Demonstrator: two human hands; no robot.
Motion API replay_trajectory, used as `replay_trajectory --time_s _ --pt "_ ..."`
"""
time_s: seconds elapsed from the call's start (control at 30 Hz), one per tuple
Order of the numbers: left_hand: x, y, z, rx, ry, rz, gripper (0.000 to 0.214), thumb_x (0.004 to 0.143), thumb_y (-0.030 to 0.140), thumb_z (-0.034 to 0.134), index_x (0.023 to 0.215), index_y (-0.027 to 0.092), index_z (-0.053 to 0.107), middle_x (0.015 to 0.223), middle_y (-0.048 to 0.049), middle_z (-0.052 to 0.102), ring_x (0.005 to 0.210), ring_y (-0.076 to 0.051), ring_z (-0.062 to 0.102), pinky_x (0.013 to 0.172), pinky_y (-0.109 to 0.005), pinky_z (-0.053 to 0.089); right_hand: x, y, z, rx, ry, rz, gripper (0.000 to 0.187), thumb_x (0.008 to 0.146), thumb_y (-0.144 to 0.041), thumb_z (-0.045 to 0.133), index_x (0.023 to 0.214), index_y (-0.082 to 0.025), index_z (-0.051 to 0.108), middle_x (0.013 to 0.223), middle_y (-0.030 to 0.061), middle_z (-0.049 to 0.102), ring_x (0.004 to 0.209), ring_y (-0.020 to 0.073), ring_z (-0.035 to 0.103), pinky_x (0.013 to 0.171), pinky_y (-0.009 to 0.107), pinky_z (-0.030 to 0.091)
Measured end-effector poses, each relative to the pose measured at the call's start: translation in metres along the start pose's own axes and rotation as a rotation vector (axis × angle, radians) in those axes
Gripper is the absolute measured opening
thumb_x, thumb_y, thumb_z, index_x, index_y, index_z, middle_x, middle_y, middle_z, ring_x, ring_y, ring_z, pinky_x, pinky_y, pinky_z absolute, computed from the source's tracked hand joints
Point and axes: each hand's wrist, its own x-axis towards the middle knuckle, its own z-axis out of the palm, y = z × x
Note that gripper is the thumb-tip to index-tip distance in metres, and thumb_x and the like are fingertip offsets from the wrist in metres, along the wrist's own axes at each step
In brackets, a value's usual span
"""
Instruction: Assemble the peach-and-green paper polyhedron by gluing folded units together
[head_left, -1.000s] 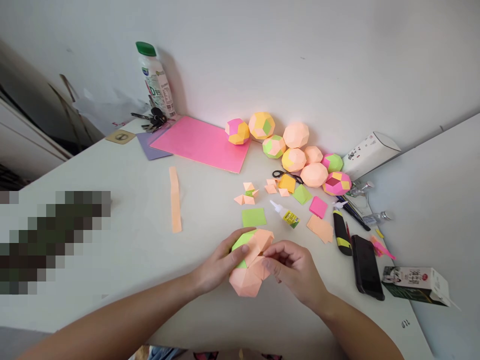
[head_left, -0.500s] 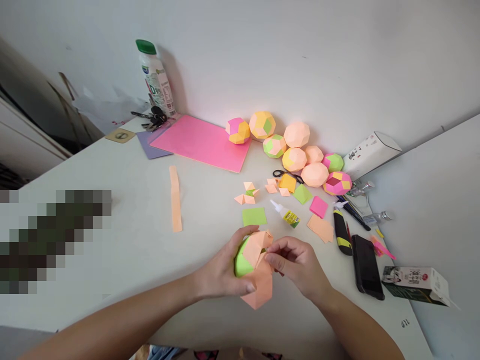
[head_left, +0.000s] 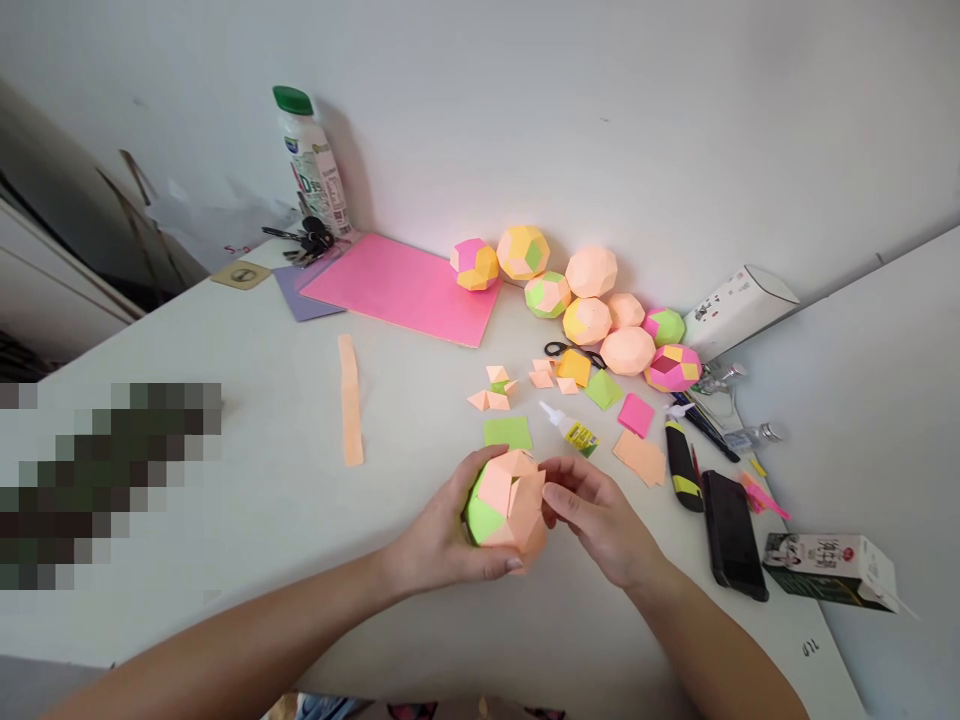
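Observation:
A folded paper ball [head_left: 506, 500] of peach and green facets sits between both hands above the white table [head_left: 262, 500]. My left hand [head_left: 439, 535] cups it from the left and below, fingers wrapped round it. My right hand [head_left: 592, 515] presses its curled fingers against the ball's right side. A green paper square [head_left: 508, 433] and a small glue bottle [head_left: 570, 428] lie just beyond the hands.
Several finished paper balls [head_left: 592, 300] cluster by the wall. Folded paper pieces [head_left: 499, 385], scissors [head_left: 574, 350], a pink sheet [head_left: 405, 285], a peach strip [head_left: 350, 400], a bottle [head_left: 311, 165] and keys [head_left: 307, 240] lie around. A phone [head_left: 733, 535], a marker [head_left: 681, 462] and a carton [head_left: 829, 570] lie right.
The paper ball has been turned and closed up between the hands; its hanging peach flap now lies against the ball. Both hands shifted slightly up and together.

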Motion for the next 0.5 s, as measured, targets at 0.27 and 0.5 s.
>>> replay_trajectory --time_s 0.27,0.5 --pt "-0.001 -0.004 0.001 0.199 0.028 0.021 0.098 0.067 0.048 0.075 0.142 0.024 0.018 0.136 -0.0156 0.04 0.122 -0.034 0.045 0.099 -0.048 0.041 -0.001 0.009 0.007 0.098 -0.107 0.077 0.028 0.08 -0.043 0.07 0.079 -0.015 0.064 0.076 0.0003 0.061 0.072 0.0116 0.053 0.069 0.025 0.041" --pt "0.0 -0.007 0.003 0.419 0.009 0.104 0.092 0.071 0.053 0.07 0.142 0.029 0.018 0.131 -0.0127 0.038 0.119 -0.031 0.047 0.097 -0.048 0.044 -0.004 0.014 0.011 0.091 -0.019 0.06 0.025 0.076 -0.039 0.075 0.074 -0.015 0.066 0.074 0.0009 0.064 0.072 0.0124 0.056 0.072 0.027 0.043"
